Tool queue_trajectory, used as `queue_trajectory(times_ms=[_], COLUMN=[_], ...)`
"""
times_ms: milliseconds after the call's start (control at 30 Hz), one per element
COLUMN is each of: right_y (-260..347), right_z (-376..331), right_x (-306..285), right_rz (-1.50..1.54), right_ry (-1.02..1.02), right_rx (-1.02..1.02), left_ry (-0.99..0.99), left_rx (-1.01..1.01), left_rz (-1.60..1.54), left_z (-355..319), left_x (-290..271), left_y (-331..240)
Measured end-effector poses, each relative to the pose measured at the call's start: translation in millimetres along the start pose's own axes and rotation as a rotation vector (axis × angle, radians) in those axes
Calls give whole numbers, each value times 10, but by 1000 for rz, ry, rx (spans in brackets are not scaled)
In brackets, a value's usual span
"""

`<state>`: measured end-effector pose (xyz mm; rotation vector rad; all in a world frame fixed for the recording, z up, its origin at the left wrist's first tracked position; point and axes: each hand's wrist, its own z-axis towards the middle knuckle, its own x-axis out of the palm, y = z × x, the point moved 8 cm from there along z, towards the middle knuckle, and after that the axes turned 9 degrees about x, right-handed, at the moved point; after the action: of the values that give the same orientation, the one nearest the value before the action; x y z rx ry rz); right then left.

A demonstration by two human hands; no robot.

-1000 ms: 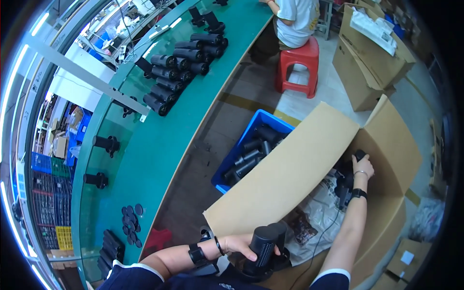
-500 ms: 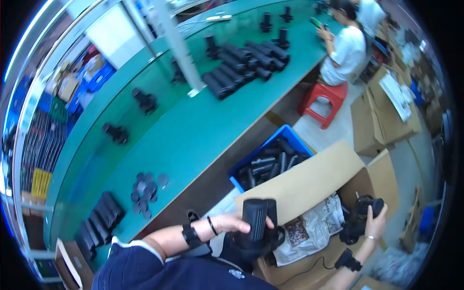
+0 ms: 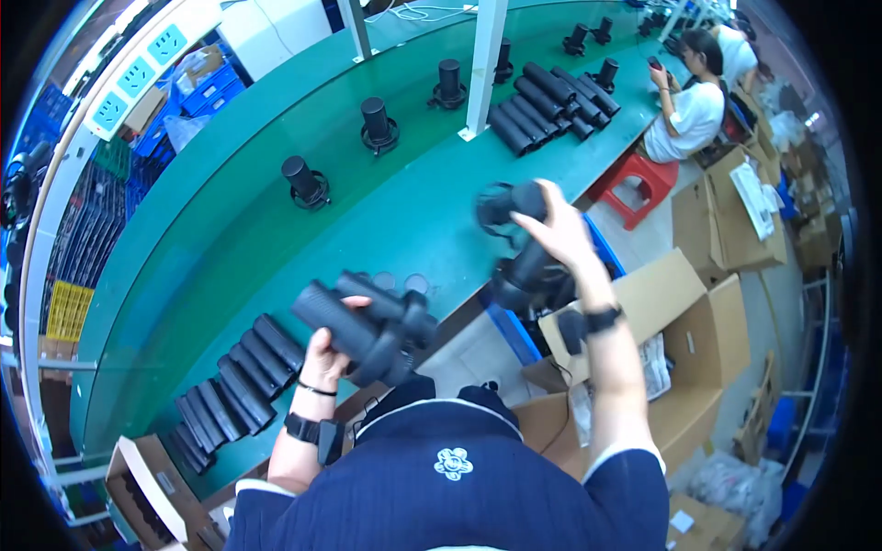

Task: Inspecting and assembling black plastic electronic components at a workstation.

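Far left: blue and yellow crates (image 3: pixel 69 275), open brown box (image 3: pixel 152 477) at bottom. Row of black tubes (image 3: pixel 234 381) lying on green surface (image 3: pixel 230 248). Left hand (image 3: pixel 323 360) grip closed round black cylinders (image 3: pixel 367 323), held above the surface edge. Right hand (image 3: pixel 562 237) raised, grip closed on black round part (image 3: pixel 510 204). Right: open cardboard boxes (image 3: pixel 707 303), red stool (image 3: pixel 643 188)

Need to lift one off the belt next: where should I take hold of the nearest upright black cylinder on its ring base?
Grip the upright black cylinder around its smooth barrel, coming from above: it stands clear on its ring base, with bare green table around it.
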<state>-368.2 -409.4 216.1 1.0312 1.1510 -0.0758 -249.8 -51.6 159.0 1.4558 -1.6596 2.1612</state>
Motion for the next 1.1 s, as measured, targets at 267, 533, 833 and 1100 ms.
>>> queue_trajectory(times_ms=[267,533,833,1100], right_y=[801,1028,1066,943], right_z=[875,883,458,366], right_x=[1584,1908,1694,1692], right_rz=[-202,-323,-414,-439], right_ry=[143,107,-192,-217], right_rx=[160,97,-206,-382], left_ry=[-303,-416,-521,-288], left_rx=[317,425,388,420], left_rz=[-82,-108,-256,-668], left_z=[-695,-994,-631,-74], left_x=[-1358,-1825,-1786,-1614], left_y=[-915,-998,-866,-671])
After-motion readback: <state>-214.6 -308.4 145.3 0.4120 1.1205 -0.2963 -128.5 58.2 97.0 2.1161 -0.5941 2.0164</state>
